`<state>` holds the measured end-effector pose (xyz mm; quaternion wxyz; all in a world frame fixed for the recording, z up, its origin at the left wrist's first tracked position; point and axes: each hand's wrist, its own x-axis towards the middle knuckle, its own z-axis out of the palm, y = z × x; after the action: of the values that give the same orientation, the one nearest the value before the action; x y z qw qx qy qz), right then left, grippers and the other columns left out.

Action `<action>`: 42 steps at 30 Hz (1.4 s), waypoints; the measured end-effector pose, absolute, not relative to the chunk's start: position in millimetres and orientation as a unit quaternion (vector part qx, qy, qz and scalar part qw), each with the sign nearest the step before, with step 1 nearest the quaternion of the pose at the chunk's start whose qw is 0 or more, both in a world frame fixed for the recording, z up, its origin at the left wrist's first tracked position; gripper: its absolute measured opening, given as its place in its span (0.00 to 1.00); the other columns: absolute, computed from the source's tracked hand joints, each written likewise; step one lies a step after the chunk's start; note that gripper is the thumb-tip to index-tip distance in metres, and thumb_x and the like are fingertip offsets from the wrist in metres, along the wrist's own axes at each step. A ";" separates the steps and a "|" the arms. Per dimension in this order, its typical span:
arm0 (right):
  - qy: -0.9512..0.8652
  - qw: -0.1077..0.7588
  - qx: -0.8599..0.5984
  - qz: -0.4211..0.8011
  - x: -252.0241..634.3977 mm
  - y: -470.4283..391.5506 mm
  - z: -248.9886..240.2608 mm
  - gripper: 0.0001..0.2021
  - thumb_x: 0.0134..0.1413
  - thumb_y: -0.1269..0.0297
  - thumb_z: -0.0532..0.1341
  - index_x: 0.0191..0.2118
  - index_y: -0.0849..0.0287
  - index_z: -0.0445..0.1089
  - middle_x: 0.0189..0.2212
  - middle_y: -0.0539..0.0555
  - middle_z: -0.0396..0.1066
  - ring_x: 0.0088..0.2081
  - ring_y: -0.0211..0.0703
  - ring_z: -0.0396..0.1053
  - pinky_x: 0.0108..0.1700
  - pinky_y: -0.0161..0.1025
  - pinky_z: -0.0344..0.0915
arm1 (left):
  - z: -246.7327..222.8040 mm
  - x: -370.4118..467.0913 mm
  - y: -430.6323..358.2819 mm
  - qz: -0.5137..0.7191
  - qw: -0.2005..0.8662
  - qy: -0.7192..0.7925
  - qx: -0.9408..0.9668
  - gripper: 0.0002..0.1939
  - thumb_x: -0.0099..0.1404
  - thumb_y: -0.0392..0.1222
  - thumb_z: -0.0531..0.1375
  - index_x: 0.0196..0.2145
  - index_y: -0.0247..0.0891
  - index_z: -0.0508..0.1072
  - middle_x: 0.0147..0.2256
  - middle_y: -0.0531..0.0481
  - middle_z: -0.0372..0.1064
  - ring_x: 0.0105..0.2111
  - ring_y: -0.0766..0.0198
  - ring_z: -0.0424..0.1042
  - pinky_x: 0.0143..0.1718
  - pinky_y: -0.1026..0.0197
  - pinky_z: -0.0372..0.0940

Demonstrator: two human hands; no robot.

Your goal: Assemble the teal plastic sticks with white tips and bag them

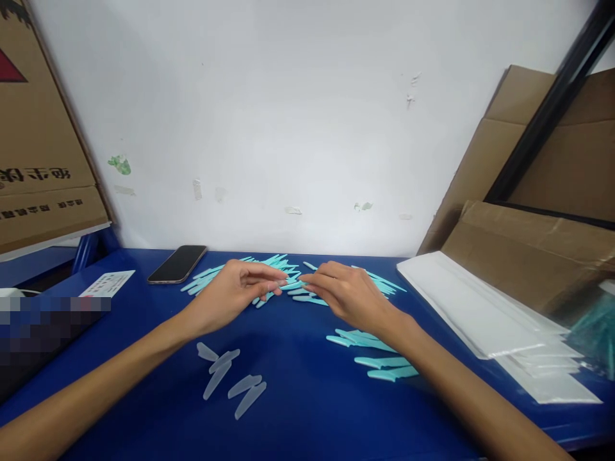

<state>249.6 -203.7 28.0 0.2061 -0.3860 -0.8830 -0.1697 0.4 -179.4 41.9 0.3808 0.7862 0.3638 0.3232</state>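
My left hand (245, 285) is closed in a pinch, with a small pale translucent piece, seemingly a clear blade cap (282, 282), at its fingertips. Facing it, my right hand (343, 288) pinches the end of a slim turquoise eyebrow razor (294, 281); most of it is hidden by fingers. The fingertips of both hands are close together, above a spread pile of turquoise razors (276, 262). More razors (379, 282) lie behind my right hand. Under my right forearm is a smaller group of razors (365, 339). Several loose clear caps (221, 368) rest below my left hand.
A phone (177, 264) and a printed card (109, 283) lie on the blue table (298, 410) at left. White flat sleeves (471, 307) are stacked at right, by cardboard (533, 256) and a clear bag (596, 333). A carton (48, 141) stands far left; the wall (307, 128) bounds the back.
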 end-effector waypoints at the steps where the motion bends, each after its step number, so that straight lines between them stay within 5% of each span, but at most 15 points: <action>1: -0.883 0.207 -0.386 -0.170 249.4 -203.5 27.5 0.16 0.71 0.61 0.48 0.53 0.55 0.70 0.36 0.53 0.73 0.37 0.40 0.67 0.30 0.36 0.55 | 42.4 1.0 -180.3 0.322 0.379 0.366 0.787 0.13 0.66 0.48 0.61 0.44 0.42 0.80 0.40 0.49 0.79 0.36 0.60 0.76 0.36 0.62 0.70; 14: -0.881 0.220 -0.384 -0.167 247.6 -202.7 23.1 0.16 0.71 0.61 0.48 0.52 0.55 0.71 0.36 0.54 0.73 0.37 0.41 0.68 0.31 0.35 0.56 | 34.8 0.2 -175.7 0.324 0.381 0.350 0.792 0.11 0.66 0.45 0.60 0.43 0.41 0.79 0.39 0.49 0.79 0.39 0.59 0.77 0.34 0.63 0.70; 20: -0.891 0.266 -0.351 -0.113 239.8 -206.9 20.0 0.14 0.70 0.62 0.51 0.51 0.56 0.71 0.39 0.55 0.75 0.40 0.42 0.71 0.38 0.37 0.63 | 29.7 8.6 -182.2 0.353 0.432 0.323 0.765 0.15 0.64 0.43 0.62 0.49 0.38 0.75 0.40 0.47 0.78 0.39 0.58 0.78 0.34 0.62 0.73; 26: -0.850 0.365 -0.379 0.035 227.9 -212.7 12.8 0.17 0.65 0.62 0.59 0.57 0.52 0.59 0.36 0.49 0.76 0.36 0.38 0.73 0.36 0.35 0.66 | 34.6 13.3 -192.4 0.382 0.462 0.319 0.734 0.16 0.61 0.42 0.66 0.46 0.37 0.74 0.34 0.48 0.80 0.27 0.63 0.77 0.27 0.63 0.74; 30: -0.842 0.393 -0.366 0.053 226.7 -215.3 13.8 0.12 0.65 0.61 0.59 0.53 0.51 0.61 0.37 0.48 0.75 0.38 0.37 0.74 0.35 0.33 0.66 | 39.4 10.7 -195.1 0.377 0.456 0.328 0.737 0.14 0.60 0.43 0.67 0.43 0.37 0.75 0.35 0.48 0.80 0.19 0.67 0.74 0.23 0.64 0.72; 34: -0.868 0.356 -0.345 -0.003 230.6 -215.1 20.3 0.12 0.67 0.60 0.56 0.54 0.52 0.62 0.37 0.50 0.76 0.37 0.38 0.73 0.37 0.35 0.66 | 39.2 11.4 -194.4 0.369 0.444 0.320 0.751 0.13 0.62 0.45 0.65 0.43 0.37 0.77 0.37 0.46 0.79 0.32 0.58 0.79 0.21 0.66 0.71; 38: -0.869 0.321 -0.364 -0.094 234.2 -214.7 33.4 0.13 0.68 0.58 0.53 0.54 0.54 0.64 0.44 0.54 0.75 0.40 0.42 0.72 0.40 0.39 0.65 | 40.6 8.2 -189.9 0.383 0.355 0.342 0.781 0.13 0.65 0.48 0.61 0.45 0.40 0.76 0.39 0.47 0.78 0.35 0.57 0.78 0.22 0.66 0.70; 42: -0.826 0.332 -0.421 -0.173 252.0 -211.2 51.6 0.13 0.67 0.60 0.54 0.52 0.57 0.66 0.48 0.58 0.73 0.50 0.49 0.67 0.51 0.46 0.62 | 39.8 -7.9 -172.2 0.400 0.125 0.406 0.812 0.14 0.69 0.47 0.55 0.47 0.43 0.75 0.43 0.49 0.77 0.38 0.57 0.78 0.31 0.63 0.71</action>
<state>252.0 -211.2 51.6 0.3323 -0.4213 -0.8260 -0.1727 -7.9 -172.2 39.8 0.1254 0.8120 0.4057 0.4003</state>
